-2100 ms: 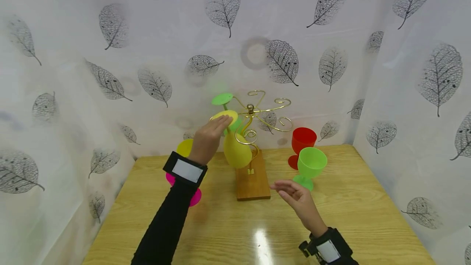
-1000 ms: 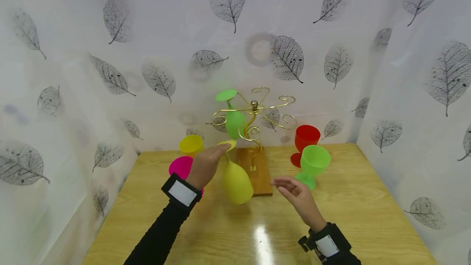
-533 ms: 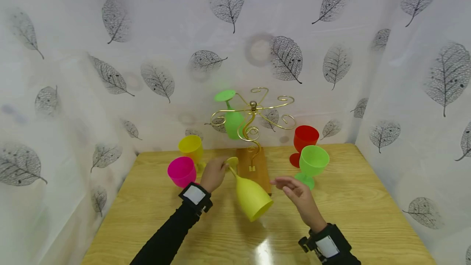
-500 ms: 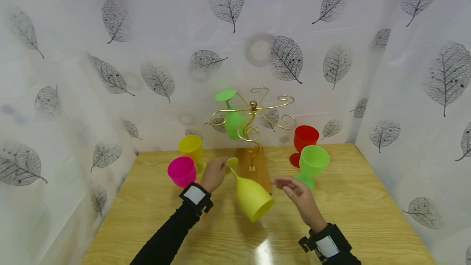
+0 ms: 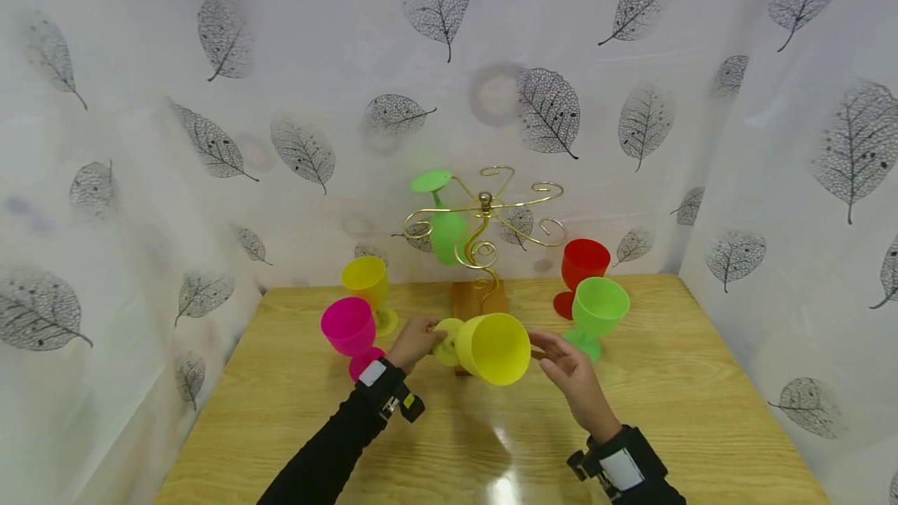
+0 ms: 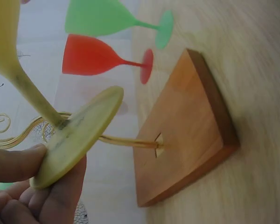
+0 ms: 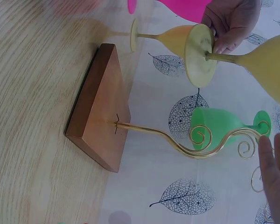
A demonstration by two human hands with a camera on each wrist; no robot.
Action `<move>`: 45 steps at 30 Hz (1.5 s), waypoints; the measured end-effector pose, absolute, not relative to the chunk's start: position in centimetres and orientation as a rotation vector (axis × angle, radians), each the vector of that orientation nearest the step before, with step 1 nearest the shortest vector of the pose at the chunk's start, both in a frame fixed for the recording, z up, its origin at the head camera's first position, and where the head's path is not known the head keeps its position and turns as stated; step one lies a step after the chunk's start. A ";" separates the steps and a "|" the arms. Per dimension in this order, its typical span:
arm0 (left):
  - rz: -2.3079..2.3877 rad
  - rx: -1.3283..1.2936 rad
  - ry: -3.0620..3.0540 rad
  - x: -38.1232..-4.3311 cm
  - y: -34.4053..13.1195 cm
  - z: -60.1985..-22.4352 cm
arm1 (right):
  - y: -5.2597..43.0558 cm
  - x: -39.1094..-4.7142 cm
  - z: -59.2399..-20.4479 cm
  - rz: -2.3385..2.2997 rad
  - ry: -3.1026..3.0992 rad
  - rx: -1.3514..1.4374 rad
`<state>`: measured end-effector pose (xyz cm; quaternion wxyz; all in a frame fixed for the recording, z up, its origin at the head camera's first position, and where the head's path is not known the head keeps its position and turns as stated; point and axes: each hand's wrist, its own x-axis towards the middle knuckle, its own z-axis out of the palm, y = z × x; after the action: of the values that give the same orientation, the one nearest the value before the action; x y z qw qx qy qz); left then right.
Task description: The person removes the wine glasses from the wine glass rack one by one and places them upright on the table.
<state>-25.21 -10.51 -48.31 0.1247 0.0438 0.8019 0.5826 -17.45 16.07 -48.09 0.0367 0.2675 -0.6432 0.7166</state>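
My left hand (image 5: 412, 343) pinches the round foot of a yellow goblet (image 5: 477, 353) between thumb and fingers. The goblet is tilted in the air in front of the rack, its open mouth turned toward the head camera. In the left wrist view the thumb lies on the foot (image 6: 79, 135), with the other fingers under it. My right hand (image 5: 571, 380), fingers extended and slightly bent, has its fingertips right at the goblet's bowl. Behind stands a gold wire glass rack (image 5: 485, 213), with a green goblet (image 5: 447, 236) hanging upside down from one curled arm.
At left on the table (image 5: 281, 404) stand another yellow goblet (image 5: 366, 279) and a magenta goblet (image 5: 348, 326). To the right are a red goblet (image 5: 585, 263) and a green goblet (image 5: 599, 306). The rack's wooden base (image 7: 102, 107) sits mid-table before a leaf-patterned curtain (image 5: 449, 115).
My left hand has brought the yellow goblet down and forward from the rack's arm level, then turned it so its mouth faces the head camera. My right hand has hardly moved.
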 end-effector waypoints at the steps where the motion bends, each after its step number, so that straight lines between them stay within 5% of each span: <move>1: 1.700 0.121 2.315 -25.1 -10.5 -48.4 | 16.0 -17.6 -48.2 2.203 -1.940 0.881; 9: 1.726 0.098 2.227 -24.2 -9.6 -49.1 | 14.2 -18.4 -48.6 2.120 -1.883 1.117; 45: 1.766 0.160 1.860 -21.3 -6.6 -51.2 | 11.6 -18.1 -48.7 1.994 -2.177 0.698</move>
<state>-21.29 -6.59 -51.19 0.2823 0.0599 0.6943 0.6593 -18.06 11.64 -48.67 0.0539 0.2297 -0.7166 0.6563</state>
